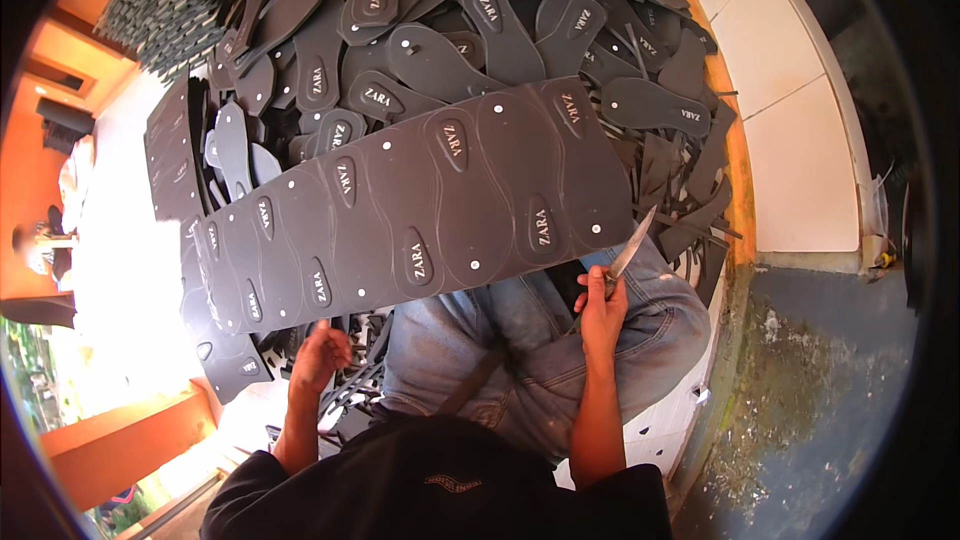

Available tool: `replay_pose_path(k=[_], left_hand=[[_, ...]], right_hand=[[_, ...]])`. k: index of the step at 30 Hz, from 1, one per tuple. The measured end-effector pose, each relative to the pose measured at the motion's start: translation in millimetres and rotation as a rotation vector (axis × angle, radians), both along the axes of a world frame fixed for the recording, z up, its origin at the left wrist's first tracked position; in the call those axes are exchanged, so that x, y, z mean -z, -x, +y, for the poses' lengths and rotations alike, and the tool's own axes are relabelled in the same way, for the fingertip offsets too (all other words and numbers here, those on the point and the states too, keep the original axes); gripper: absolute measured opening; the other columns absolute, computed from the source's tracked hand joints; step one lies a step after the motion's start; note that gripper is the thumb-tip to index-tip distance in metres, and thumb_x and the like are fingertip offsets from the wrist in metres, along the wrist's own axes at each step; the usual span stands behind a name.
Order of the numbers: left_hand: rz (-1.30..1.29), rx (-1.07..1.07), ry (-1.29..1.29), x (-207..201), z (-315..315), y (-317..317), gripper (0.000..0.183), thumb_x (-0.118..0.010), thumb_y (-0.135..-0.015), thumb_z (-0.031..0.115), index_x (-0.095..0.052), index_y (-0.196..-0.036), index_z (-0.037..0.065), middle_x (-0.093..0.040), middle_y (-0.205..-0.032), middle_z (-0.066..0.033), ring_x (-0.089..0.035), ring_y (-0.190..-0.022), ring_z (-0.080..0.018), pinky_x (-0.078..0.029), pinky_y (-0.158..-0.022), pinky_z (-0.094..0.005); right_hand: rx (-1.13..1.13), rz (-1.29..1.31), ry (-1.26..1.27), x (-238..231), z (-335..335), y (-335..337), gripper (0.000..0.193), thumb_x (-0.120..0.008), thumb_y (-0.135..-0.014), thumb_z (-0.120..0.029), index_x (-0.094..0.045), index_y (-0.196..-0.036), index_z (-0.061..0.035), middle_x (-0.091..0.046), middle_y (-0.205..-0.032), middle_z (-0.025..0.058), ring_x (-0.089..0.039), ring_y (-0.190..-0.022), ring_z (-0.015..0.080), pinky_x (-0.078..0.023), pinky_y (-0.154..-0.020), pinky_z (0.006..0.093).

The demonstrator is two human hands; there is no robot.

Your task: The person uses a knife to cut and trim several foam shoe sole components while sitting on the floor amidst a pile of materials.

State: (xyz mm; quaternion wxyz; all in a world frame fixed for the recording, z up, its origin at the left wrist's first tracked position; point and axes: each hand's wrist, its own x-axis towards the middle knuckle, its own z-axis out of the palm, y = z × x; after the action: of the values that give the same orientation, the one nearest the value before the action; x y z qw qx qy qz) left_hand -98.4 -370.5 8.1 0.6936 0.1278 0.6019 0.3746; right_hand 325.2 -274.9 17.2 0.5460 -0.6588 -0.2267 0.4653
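Observation:
My right hand (601, 312) is closed round the handle of a knife (632, 246), its pale blade pointing up and outward beside the right end of a dark sheet. That wide sheet (385, 208) of sole material slants across my lap and the pile beyond. Sole outlines, raised oval pads and white dots mark its surface. Just under the sheet's lower left edge is my left hand (320, 355), fingers loosely bent and apart, one fingertip reaching the edge. Whether that fingertip presses on the sheet I cannot tell.
Beyond the sheet lies a heap of dark cut soles (430, 55), with a stack of pieces (175, 5) at far left. More marked sheets (172, 165) lie left. Offcut strips (690, 210) are scattered right, beside a low tiled ledge (790, 160). My crossed legs (450, 350) are below.

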Motion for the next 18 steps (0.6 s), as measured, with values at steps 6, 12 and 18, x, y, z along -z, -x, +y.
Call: replay_pose_path(k=[6,12,18], left_hand=[[-0.215,-0.791,-0.285,5,24,4,0.036,-0.051,-0.093,0.037,-0.055,-0.113,0.006,-0.063,-0.106,-0.0085,-0.064,-0.092,-0.0227,-0.053,-0.083,-0.0352],[-0.321,-0.562,-0.44,23,25,20,0.029,-0.052,-0.093,0.022,-0.053,-0.117,0.005,-0.06,-0.117,-0.012,-0.062,-0.103,-0.0227,-0.057,-0.079,-0.0329],[-0.222,-0.52,-0.507,-48,43,-59,0.032,-0.058,-0.089,0.017,-0.052,-0.117,0.002,-0.064,-0.099,-0.0109,-0.065,-0.077,-0.0198,-0.056,-0.06,-0.0275]], right_hand=[[-0.035,0.221,-0.042,-8,12,28,0.018,-0.063,-0.089,-0.017,-0.048,-0.088,-0.0061,-0.053,-0.071,0.002,-0.047,-0.048,0.0088,-0.037,-0.042,0.022],[0.001,0.22,-0.076,-5,37,48,0.021,-0.066,-0.084,-0.011,-0.046,-0.084,-0.0072,-0.05,-0.065,0.0005,-0.048,-0.049,0.009,-0.038,-0.042,0.0228],[0.28,0.179,-0.255,-33,45,-7,0.019,-0.066,-0.084,-0.009,-0.047,-0.084,-0.009,-0.048,-0.064,-0.001,-0.047,-0.051,0.0078,-0.042,-0.043,0.0219]])
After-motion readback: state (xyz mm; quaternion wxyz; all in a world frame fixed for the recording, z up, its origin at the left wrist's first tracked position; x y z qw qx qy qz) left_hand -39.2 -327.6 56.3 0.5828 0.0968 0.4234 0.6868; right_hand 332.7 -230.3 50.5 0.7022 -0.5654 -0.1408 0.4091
